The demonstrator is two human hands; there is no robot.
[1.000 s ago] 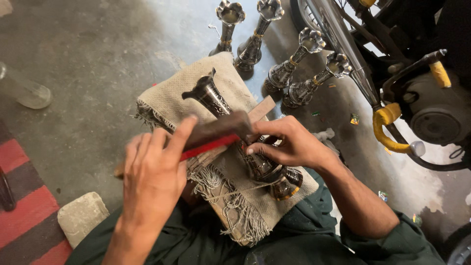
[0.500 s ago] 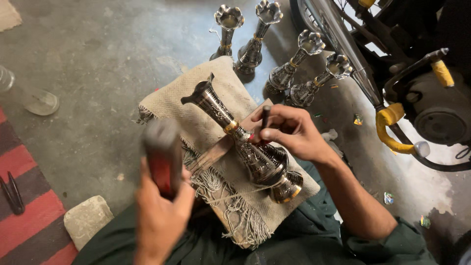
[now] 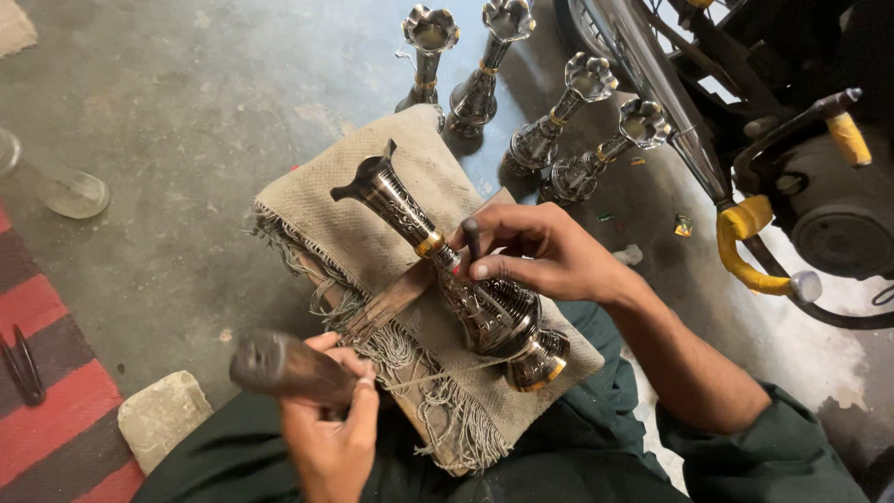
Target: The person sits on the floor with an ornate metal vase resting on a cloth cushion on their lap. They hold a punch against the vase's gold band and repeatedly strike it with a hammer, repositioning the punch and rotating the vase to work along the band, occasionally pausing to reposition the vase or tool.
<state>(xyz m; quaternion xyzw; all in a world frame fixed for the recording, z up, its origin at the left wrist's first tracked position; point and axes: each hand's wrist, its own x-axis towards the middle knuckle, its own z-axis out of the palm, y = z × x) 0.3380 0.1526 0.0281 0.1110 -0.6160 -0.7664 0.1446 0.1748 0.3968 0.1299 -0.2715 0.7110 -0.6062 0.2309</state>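
Note:
A dark engraved metal vase (image 3: 447, 261) lies on its side on a burlap cloth (image 3: 372, 251) over a wooden block. My right hand (image 3: 535, 256) rests on the vase's middle and pinches a small dark punch (image 3: 471, 237) upright against it. My left hand (image 3: 326, 419) is raised near my body and grips a dark wooden mallet (image 3: 279, 365), blurred, well clear of the punch.
Several similar metal vases (image 3: 535, 102) stand upright on the concrete floor behind the cloth. A motorcycle (image 3: 773, 140) fills the right side. A red and black mat (image 3: 47, 382) with small shears (image 3: 23, 363) lies left, a stone block (image 3: 163, 419) beside it.
The mallet was down against the punch a second ago. My left hand has since swung it back toward my body. My right hand keeps the punch on the vase.

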